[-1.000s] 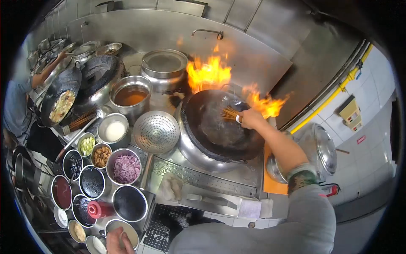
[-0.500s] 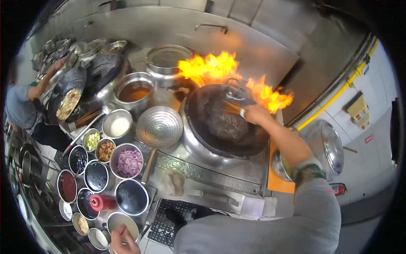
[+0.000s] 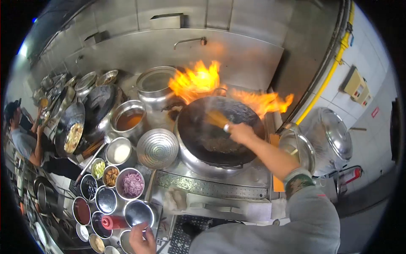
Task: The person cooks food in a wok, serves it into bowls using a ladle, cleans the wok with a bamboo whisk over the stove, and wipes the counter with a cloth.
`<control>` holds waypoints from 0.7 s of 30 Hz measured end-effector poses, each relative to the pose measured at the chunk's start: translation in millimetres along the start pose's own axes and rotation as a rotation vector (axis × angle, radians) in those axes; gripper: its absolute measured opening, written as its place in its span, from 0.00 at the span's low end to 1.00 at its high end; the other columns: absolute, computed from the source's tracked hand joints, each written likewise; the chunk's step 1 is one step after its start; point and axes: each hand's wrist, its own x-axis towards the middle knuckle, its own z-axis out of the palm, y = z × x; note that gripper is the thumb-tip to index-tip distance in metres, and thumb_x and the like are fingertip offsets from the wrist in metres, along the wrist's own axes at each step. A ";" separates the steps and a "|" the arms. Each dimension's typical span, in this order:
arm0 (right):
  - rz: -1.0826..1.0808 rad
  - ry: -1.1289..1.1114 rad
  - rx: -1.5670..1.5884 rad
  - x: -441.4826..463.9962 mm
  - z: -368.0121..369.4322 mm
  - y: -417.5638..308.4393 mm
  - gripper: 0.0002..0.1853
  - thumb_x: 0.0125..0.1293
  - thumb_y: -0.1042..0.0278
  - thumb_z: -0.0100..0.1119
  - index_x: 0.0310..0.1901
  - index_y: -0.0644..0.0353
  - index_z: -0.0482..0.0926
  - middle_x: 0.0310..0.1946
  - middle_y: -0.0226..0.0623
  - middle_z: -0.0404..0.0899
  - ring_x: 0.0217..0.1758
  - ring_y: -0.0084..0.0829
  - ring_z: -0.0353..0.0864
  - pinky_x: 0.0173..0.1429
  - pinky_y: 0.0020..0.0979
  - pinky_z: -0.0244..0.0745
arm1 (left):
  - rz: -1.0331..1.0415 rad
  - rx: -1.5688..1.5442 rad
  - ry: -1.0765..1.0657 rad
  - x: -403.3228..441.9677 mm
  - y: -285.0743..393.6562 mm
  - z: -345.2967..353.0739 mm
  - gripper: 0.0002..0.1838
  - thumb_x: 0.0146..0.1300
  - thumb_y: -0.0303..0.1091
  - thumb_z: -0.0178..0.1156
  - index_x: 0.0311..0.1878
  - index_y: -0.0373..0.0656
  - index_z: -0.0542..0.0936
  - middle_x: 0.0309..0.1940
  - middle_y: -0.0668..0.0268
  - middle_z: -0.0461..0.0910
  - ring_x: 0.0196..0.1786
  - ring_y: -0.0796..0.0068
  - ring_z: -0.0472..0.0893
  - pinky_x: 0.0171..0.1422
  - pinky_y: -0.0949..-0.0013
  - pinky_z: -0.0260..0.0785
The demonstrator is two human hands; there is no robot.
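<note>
A bamboo wok brush (image 3: 217, 119) is in my right hand (image 3: 242, 133), with fingers wrapped around its end. Its blurred bristles are over the inside of a large dark wok (image 3: 220, 148) on the burner. My left hand (image 3: 142, 239) hovers over the near bowls, fingers loosely bent and apart, with nothing visible in them. Beside it are a steel bowl with dark contents (image 3: 139, 213) and a red squeeze bottle (image 3: 114, 222) lying on its side. A perforated strainer (image 3: 157, 148) rests left of the wok, its handle pointing toward me.
Tall flames (image 3: 196, 82) rise behind the wok. Bowls of sliced purple onion (image 3: 133, 185), red sauce (image 3: 82, 211) and other ingredients crowd the left. A pot of brown liquid (image 3: 129, 121) stands behind them. A co-worker (image 3: 25, 137) tilts another wok (image 3: 69, 127) at far left.
The view has shifted. My right hand has swept the brush leftward within the wok, and the wok now sits flatter. My left hand has moved to beside the dark bowl. Flames persist.
</note>
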 end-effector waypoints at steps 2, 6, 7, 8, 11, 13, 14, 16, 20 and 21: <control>-0.086 -0.046 0.078 -19.7 3.6 7.0 0.27 0.60 0.57 0.65 0.64 0.38 0.80 0.44 0.47 0.88 0.48 0.49 0.88 0.54 0.48 0.83 | 0.019 -0.003 -0.007 0.9 5.1 3.6 0.04 0.61 0.20 0.62 0.40 0.36 0.82 0.33 0.54 0.82 0.36 0.56 0.82 0.45 0.60 0.72; -0.098 -0.300 -0.068 -32.9 -49.5 90.2 0.16 0.60 0.59 0.67 0.50 0.42 0.87 0.49 0.39 0.88 0.50 0.42 0.89 0.52 0.42 0.83 | -0.160 0.120 -0.145 -31.1 -2.0 -24.4 0.09 0.67 0.29 0.65 0.48 0.37 0.84 0.42 0.53 0.85 0.46 0.59 0.84 0.53 0.58 0.73; -0.079 -0.133 -0.174 -15.6 -39.8 99.3 0.16 0.59 0.58 0.69 0.50 0.42 0.87 0.48 0.40 0.88 0.49 0.42 0.89 0.52 0.43 0.84 | -0.150 0.081 -0.101 -30.8 -1.5 -11.7 0.05 0.65 0.25 0.64 0.43 0.36 0.83 0.37 0.54 0.83 0.40 0.59 0.83 0.48 0.59 0.73; -0.057 0.035 -0.279 3.5 -19.9 109.8 0.17 0.58 0.58 0.70 0.50 0.43 0.87 0.47 0.40 0.89 0.49 0.43 0.89 0.52 0.43 0.84 | -0.138 0.041 -0.058 -32.1 0.0 2.1 0.02 0.62 0.22 0.63 0.38 0.35 0.82 0.31 0.55 0.82 0.35 0.59 0.82 0.43 0.60 0.72; -0.138 0.131 0.085 46.9 14.9 73.4 0.24 0.57 0.56 0.72 0.57 0.40 0.84 0.46 0.47 0.88 0.49 0.51 0.88 0.52 0.45 0.84 | 0.104 -0.143 -0.206 26.7 41.8 64.1 0.10 0.59 0.24 0.66 0.44 0.38 0.84 0.42 0.53 0.86 0.44 0.48 0.84 0.50 0.55 0.76; -0.263 0.194 0.363 62.9 59.1 35.5 0.31 0.56 0.55 0.73 0.65 0.36 0.79 0.45 0.49 0.87 0.49 0.52 0.88 0.52 0.46 0.83 | 0.295 -0.172 -0.325 73.2 95.3 110.7 0.11 0.59 0.26 0.68 0.46 0.40 0.85 0.43 0.54 0.86 0.45 0.49 0.85 0.51 0.54 0.77; -0.296 0.228 0.442 69.4 78.0 25.1 0.36 0.55 0.54 0.73 0.68 0.34 0.77 0.45 0.49 0.87 0.48 0.50 0.88 0.52 0.46 0.83 | 0.418 -0.195 -0.299 88.2 121.3 136.1 0.12 0.59 0.27 0.68 0.46 0.40 0.85 0.41 0.55 0.86 0.44 0.50 0.84 0.51 0.55 0.78; -0.374 -0.031 0.415 47.7 57.6 30.3 0.39 0.55 0.50 0.74 0.71 0.35 0.74 0.49 0.49 0.87 0.49 0.49 0.88 0.55 0.45 0.82 | 0.572 -0.300 -0.381 106.7 163.8 177.2 0.13 0.58 0.27 0.68 0.48 0.39 0.84 0.43 0.54 0.85 0.47 0.50 0.83 0.53 0.55 0.77; -0.215 -0.728 0.316 -24.6 -63.3 83.6 0.41 0.55 0.54 0.76 0.73 0.34 0.73 0.52 0.38 0.85 0.45 0.35 0.87 0.43 0.39 0.85 | 0.758 -0.120 -0.421 115.0 199.5 230.4 0.15 0.62 0.35 0.67 0.50 0.38 0.83 0.44 0.51 0.84 0.47 0.48 0.84 0.55 0.54 0.77; -0.150 -0.712 0.291 -4.5 -56.8 128.2 0.38 0.57 0.56 0.75 0.72 0.34 0.75 0.51 0.37 0.84 0.46 0.35 0.85 0.40 0.40 0.85 | 0.735 -0.021 -0.484 115.0 202.2 238.6 0.15 0.63 0.37 0.67 0.49 0.39 0.83 0.45 0.51 0.84 0.47 0.48 0.84 0.55 0.55 0.77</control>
